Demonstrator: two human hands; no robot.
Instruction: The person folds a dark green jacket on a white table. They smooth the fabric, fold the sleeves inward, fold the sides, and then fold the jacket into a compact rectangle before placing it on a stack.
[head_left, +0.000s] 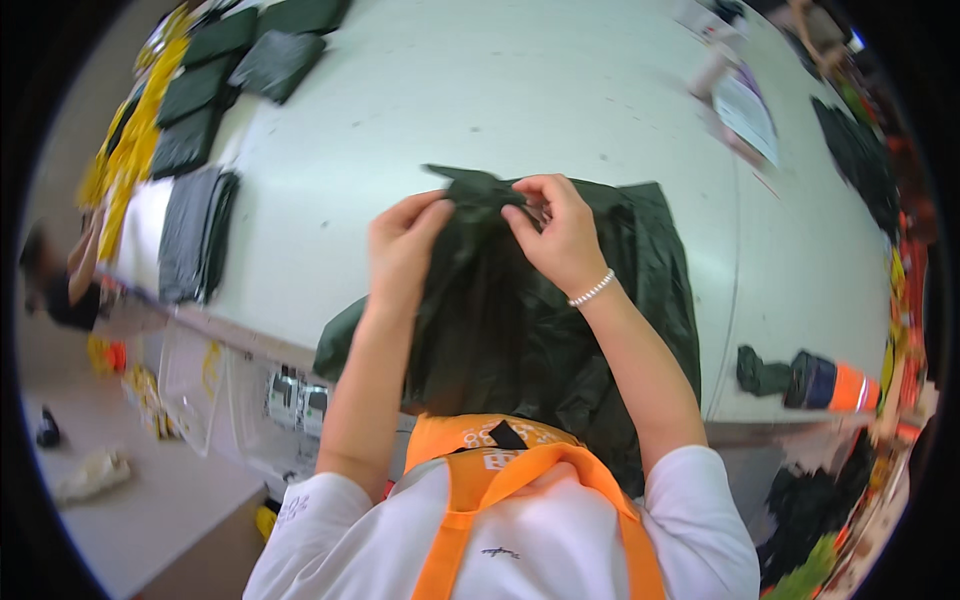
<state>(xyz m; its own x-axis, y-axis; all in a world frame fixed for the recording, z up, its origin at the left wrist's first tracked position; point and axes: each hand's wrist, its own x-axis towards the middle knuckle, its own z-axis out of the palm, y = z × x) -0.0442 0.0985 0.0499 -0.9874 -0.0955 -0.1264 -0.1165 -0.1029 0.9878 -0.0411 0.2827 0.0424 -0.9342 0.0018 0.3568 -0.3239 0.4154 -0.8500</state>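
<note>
A dark green, shiny waterproof garment lies bunched over the front edge of the table and hangs down toward my apron. My left hand pinches its top edge between thumb and fingers. Close by on the right, my right hand pinches the same edge, with thumb and forefinger nearly meeting. A narrow flap of the cloth sticks out to the left above my left hand. Folds hide the garment's exact shape.
Folded dark green packs and a grey-green stack lie at the left beside yellow cloth. A navy and orange bundle sits at the right. Papers lie far right. Another person is at far left.
</note>
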